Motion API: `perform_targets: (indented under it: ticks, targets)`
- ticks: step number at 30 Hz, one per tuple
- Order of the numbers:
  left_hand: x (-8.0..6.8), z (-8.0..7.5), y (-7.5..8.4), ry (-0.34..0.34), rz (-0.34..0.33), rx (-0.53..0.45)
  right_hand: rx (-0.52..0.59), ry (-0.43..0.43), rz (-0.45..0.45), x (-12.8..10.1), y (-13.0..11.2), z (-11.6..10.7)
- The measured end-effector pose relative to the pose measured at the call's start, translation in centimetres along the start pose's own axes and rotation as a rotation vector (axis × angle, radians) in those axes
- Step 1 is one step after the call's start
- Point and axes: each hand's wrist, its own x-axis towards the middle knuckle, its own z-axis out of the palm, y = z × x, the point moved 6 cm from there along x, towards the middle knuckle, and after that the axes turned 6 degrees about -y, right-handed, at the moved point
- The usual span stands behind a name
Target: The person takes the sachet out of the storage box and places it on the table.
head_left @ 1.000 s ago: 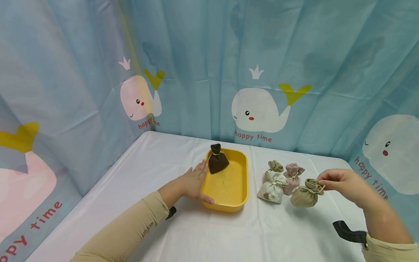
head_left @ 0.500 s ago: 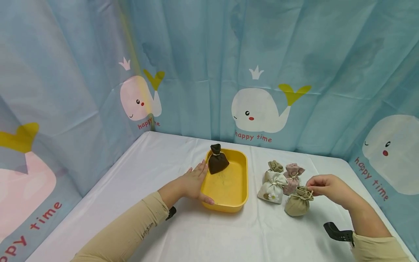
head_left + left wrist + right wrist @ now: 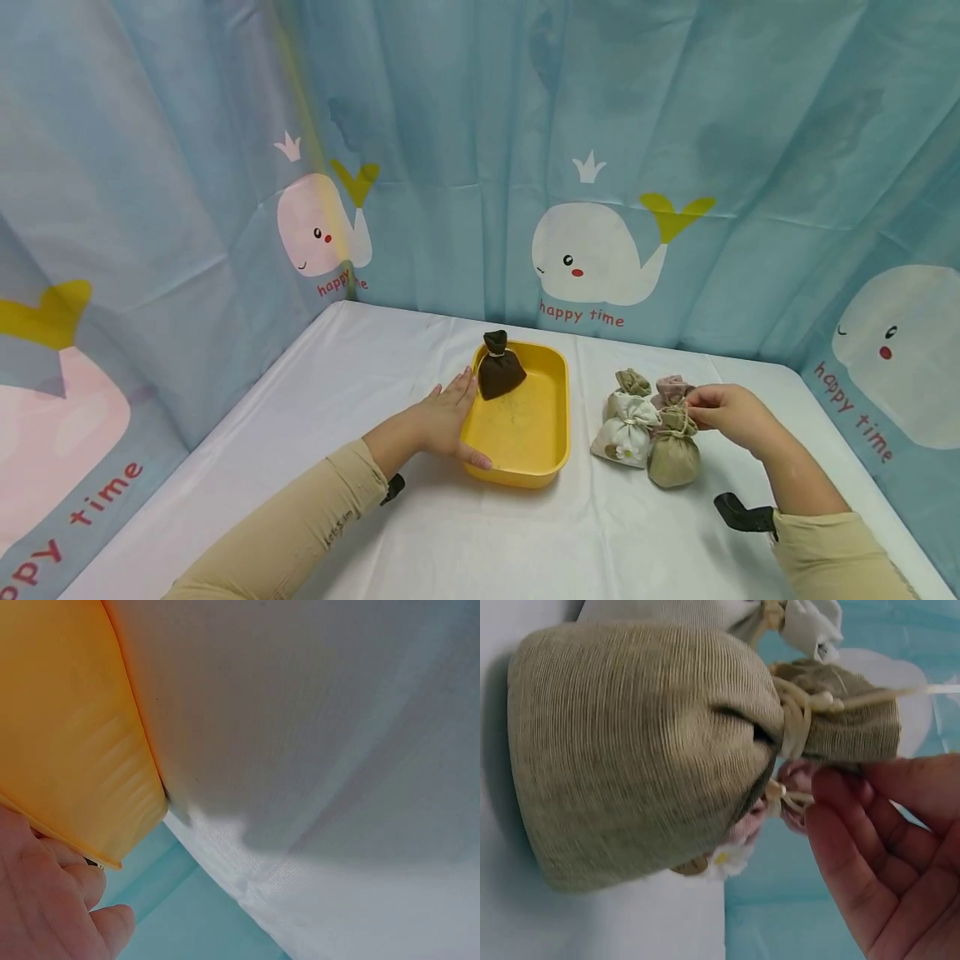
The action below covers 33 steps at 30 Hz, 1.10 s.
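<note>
Left hand lies flat against the left rim of the yellow tray on the white counter, fingers straight and together, thumb along the near rim, nothing gripped. Left wrist view shows the same: tray edge above the fingers, tablecloth beyond.

Inside the tray, far-left corner: 1 dark brown pouch, upright, tied neck pointing up.

Right of the tray, a cluster of 4 pouches, touching or just beside each other: white floral pouch in front, an olive pouch and a pink pouch behind it, pink one mostly hidden.

Khaki pouch stands on the counter at the cluster's right front, just beside the white one. Long axis vertical, base down, tied neck up.

Right hand is at that neck, fingers curled; they pinch the gathered top near the cord. Right wrist view confirms fingertips on the neck fabric.
</note>
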Motion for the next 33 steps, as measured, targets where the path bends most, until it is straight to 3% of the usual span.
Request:
perform_targets:
  ticks: [13, 33]
  targets:
    - [-0.1, -0.1, -0.1, 0.004, 0.0, 0.01, -0.046, 0.069, 0.091, 0.8, -0.8, 0.2]
    - [0.1, 0.0, -0.1, 0.01, 0.014, 0.006, -0.09, 0.086, 0.051, 0.4, -2.8, -1.5]
